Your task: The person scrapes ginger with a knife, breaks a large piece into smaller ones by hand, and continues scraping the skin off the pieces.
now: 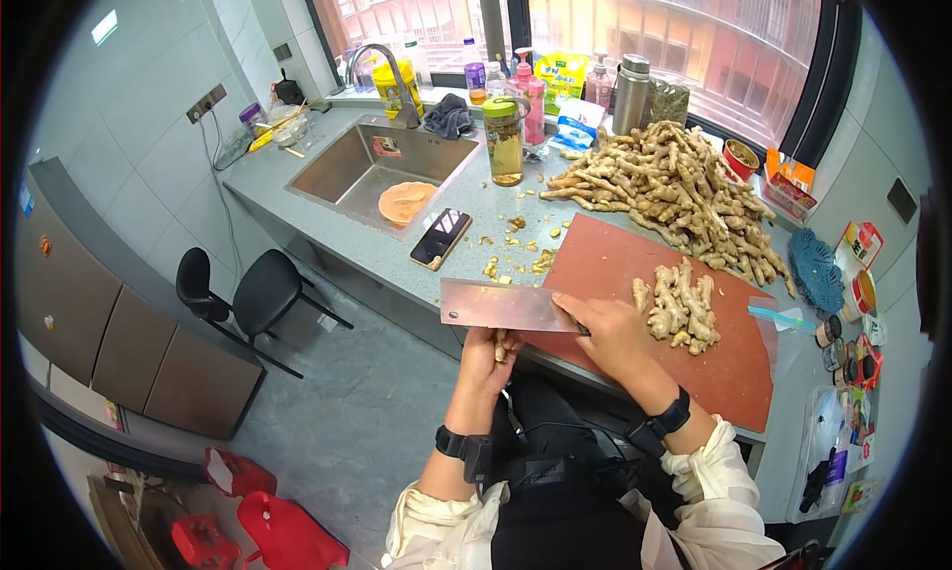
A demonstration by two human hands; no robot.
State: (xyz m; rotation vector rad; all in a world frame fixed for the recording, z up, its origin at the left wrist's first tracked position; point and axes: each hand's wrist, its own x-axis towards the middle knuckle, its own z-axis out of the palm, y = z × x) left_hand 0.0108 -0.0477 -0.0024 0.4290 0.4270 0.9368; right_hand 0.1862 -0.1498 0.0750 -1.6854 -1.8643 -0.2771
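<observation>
My right hand [607, 334] is closed round the handle of a broad cleaver [506, 306], its blade reaching left over the counter's front edge. Just below the blade, my left hand [484, 360] grips a small piece of ginger [500, 348]; the blade hides part of the fingers. Several peeled-looking ginger pieces [684, 307] lie on the reddish-brown cutting board [605, 257] to the right of my right hand. Behind the board rises a big heap of ginger root [684, 188]. Ginger scraps [540, 260] are scattered on the counter left of the board.
Left of the scraps lies a phone [440, 239]. A lidded tea bottle [504, 148] stands behind it, near the sink [332, 173] with an orange plate [407, 203] inside. Jars and packets line the right wall. A black chair [273, 287] stands on the floor at left.
</observation>
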